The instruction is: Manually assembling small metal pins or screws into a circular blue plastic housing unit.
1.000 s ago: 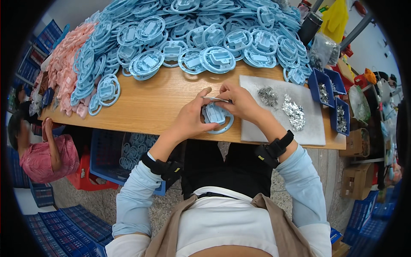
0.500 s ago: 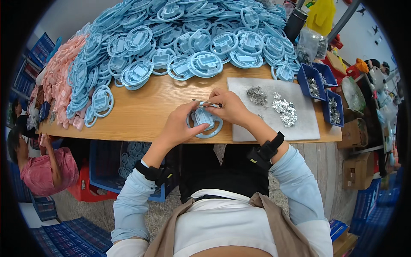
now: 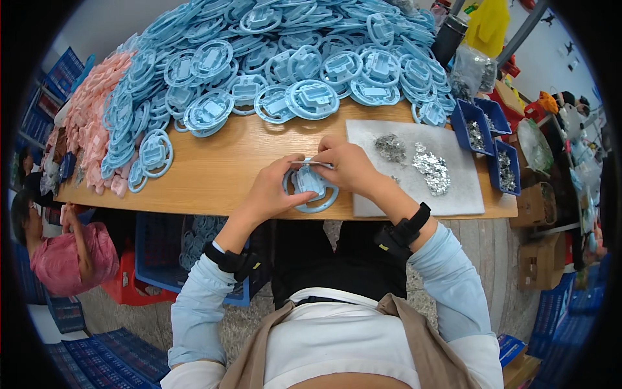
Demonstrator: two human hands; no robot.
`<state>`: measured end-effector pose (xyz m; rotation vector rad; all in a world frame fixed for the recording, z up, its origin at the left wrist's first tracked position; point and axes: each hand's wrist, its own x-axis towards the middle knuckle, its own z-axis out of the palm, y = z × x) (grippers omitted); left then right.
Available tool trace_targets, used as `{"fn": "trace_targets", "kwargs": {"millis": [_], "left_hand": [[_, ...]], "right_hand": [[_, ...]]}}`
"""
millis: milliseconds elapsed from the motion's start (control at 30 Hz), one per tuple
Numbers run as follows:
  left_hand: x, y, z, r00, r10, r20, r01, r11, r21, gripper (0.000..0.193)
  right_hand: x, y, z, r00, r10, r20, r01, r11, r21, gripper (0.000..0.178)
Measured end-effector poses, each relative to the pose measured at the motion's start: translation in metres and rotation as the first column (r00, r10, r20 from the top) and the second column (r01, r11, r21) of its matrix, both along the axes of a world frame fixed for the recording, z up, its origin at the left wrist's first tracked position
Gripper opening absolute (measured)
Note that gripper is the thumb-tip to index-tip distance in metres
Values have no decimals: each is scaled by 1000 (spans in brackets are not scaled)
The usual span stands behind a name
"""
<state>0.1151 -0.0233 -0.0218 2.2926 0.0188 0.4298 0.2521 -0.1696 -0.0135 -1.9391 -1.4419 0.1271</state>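
Note:
My left hand (image 3: 269, 187) grips a round light-blue plastic part (image 3: 315, 206) on the near edge of the table, thumb across its lower side and fingertips at its top. The part has an open ring and a raised boxy centre. My right hand (image 3: 350, 166) pinches slim metal tweezers (image 3: 313, 163) crosswise over the part's upper edge. Their tip end lies beside my left fingertips, and what it touches is too small to tell. To the right, a grey-white mat (image 3: 395, 194) bears a pile of dull metal pieces (image 3: 390, 148) and one of shiny pieces (image 3: 432, 170).
A large heap of similar blue parts (image 3: 214, 58) fills the table's back, with pink parts (image 3: 87, 104) at left. Small blue bins (image 3: 506, 170) of metal pieces stand at the mat's right edge. Below the table is a blue crate (image 3: 152, 259). Another person (image 3: 71, 256) sits at left.
The tweezers have swung from a slight tilt to nearly level and sit a little lower over the part. My right hand has shifted slightly right and down; my left hand keeps its grip.

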Motion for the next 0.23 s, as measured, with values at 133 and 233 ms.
{"fn": "trace_targets", "kwargs": {"millis": [133, 233], "left_hand": [[0, 1, -5, 999, -22, 31, 19, 997, 71, 61], [-2, 3, -7, 998, -57, 13, 54, 980, 190, 59]], "right_hand": [[-7, 6, 1, 978, 22, 207, -5, 996, -85, 8], [-2, -1, 4, 972, -20, 232, 48, 992, -118, 10]]}}
